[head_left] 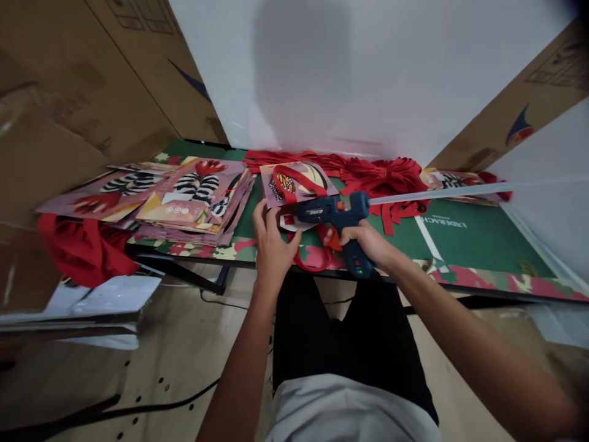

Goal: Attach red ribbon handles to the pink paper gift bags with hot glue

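My right hand (365, 242) is wrapped round the grip of a dark blue glue gun (322, 210), its fingers at the orange trigger. A long translucent glue stick (442, 193) juts from the back of the gun to the right. The nozzle end points left, over a printed paper bag (270, 184) with a butterfly picture and a red ribbon handle across it. At the bag's near left side, my left hand (273, 242) holds its edge between thumb and fingers. A second red ribbon loop (313, 267) hangs by the table's front edge. The nozzle tip is hard to make out.
Stacks of printed bags (197, 196) lie to the left, with red ribbons (87, 248) draping over the edge. Bundled red ribbons (384, 175) lie behind the bag on the green tabletop (478, 236). Cardboard (59, 80) and a white panel (391, 73) enclose the table.
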### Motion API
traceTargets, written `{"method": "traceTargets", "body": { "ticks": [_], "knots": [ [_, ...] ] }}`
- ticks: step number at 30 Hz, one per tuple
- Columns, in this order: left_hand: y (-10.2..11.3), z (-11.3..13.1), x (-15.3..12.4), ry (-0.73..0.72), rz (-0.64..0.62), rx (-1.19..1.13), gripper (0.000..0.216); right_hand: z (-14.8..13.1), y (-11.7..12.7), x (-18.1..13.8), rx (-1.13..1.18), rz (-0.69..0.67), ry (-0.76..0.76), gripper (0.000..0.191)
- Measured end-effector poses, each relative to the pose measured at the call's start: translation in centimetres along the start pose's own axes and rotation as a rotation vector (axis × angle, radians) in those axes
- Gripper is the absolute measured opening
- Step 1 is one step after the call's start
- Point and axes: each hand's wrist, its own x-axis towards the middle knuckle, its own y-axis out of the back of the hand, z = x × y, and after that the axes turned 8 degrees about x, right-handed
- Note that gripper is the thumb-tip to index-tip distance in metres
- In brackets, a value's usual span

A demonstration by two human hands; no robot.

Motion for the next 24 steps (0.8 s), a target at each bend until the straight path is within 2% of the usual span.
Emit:
{"method": "traceTargets", "body": {
  "ticks": [3,9,16,24],
  "knots": [
    [0.1,-0.2,0.1,-0.017,0.004,0.012,0.061,1.0,-0.1,1.2,-0.005,-0.015,-0.055,0.017],
    [0.1,-0.7,0.2,-0.054,0.020,0.050,0.057,1.2,0.3,2.8,-0.038,-0.129,-0.017,0.011],
    [0.0,-1.0,0.2,-0.066,0.012,0.063,0.057,1.0,0.9,2.9,-0.158,-0.114,-0.027,0.013],
    [0.0,-0.8,0.2,-0.070,0.022,0.054,0.055,0.5,0.4,2.8,-0.236,-0.081,-0.068,0.015]
  ]
}}
